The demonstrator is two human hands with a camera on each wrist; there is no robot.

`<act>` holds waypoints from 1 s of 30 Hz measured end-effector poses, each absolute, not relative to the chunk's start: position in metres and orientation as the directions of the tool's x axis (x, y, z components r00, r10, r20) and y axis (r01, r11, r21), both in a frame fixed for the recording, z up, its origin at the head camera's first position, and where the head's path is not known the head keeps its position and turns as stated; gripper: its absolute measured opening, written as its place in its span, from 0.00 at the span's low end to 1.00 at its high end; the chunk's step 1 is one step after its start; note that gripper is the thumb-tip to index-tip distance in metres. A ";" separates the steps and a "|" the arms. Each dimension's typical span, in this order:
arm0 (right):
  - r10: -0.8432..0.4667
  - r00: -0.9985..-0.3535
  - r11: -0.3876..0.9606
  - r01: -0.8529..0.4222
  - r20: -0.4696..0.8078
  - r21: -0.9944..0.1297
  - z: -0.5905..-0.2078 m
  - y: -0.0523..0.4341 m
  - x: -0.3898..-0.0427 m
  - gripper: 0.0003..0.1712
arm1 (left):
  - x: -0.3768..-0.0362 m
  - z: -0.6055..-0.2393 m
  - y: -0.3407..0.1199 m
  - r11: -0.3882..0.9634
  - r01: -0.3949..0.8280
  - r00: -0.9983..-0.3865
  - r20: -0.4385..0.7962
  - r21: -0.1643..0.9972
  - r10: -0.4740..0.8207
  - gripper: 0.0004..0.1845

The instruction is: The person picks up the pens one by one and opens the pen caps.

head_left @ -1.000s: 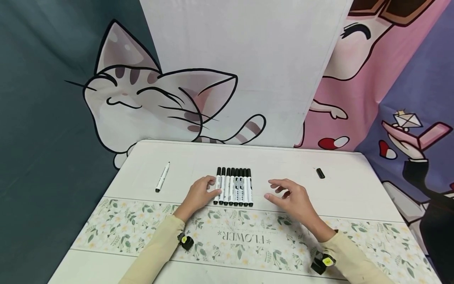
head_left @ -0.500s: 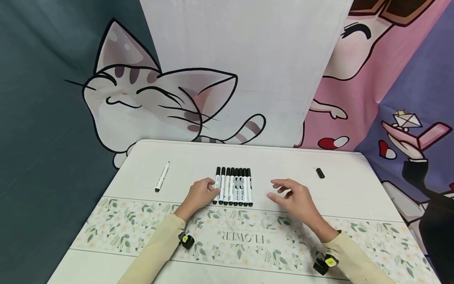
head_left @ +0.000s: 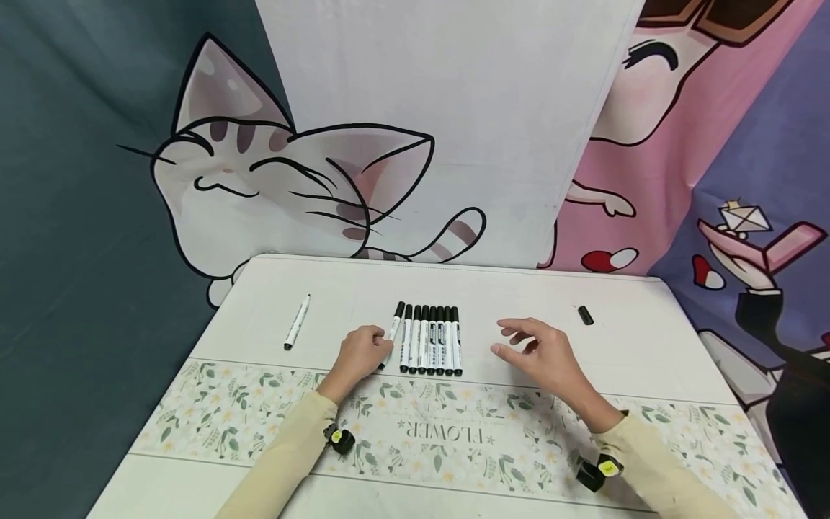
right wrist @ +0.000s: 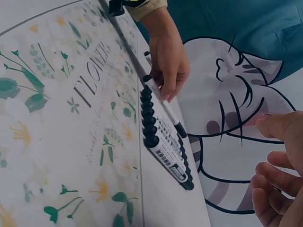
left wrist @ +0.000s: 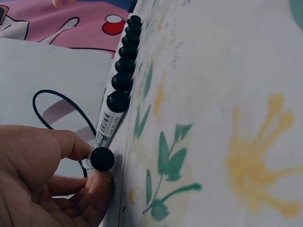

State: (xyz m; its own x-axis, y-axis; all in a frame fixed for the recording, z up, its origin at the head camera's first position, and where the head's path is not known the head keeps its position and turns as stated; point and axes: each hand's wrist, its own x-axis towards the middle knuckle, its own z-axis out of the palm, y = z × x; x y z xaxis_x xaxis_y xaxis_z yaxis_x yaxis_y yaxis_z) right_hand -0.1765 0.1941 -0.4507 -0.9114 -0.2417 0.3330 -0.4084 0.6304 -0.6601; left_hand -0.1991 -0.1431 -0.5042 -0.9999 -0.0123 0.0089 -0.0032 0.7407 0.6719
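Observation:
Several black-capped white markers (head_left: 431, 339) lie side by side in a row on the white table (head_left: 519, 295). My left hand (head_left: 359, 353) pinches the leftmost marker (head_left: 391, 334) near its lower end and holds it tilted away from the row; the left wrist view shows its black end (left wrist: 102, 159) between my fingers, with the row (left wrist: 124, 66) behind it. My right hand (head_left: 541, 352) hovers to the right of the row with fingers loosely curled, holding nothing. In the right wrist view the row (right wrist: 163, 142) lies below my left hand (right wrist: 169, 59).
A single marker (head_left: 297, 323) lies apart at the table's left. A small black cap (head_left: 586, 316) lies at the right. A floral runner (head_left: 454, 432) printed FLOWER crosses the near table. Cartoon cloth hangs behind.
My left hand has drawn the leftmost marker out of the row, its lower end swung left so it now lies slanted. My right hand drifted slightly right.

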 end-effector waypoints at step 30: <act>-0.295 -0.884 0.596 -0.467 0.363 -0.653 -0.404 0.202 -0.177 0.25 | -0.169 -0.466 -0.152 0.619 0.319 -0.946 0.284 0.718 0.158 0.13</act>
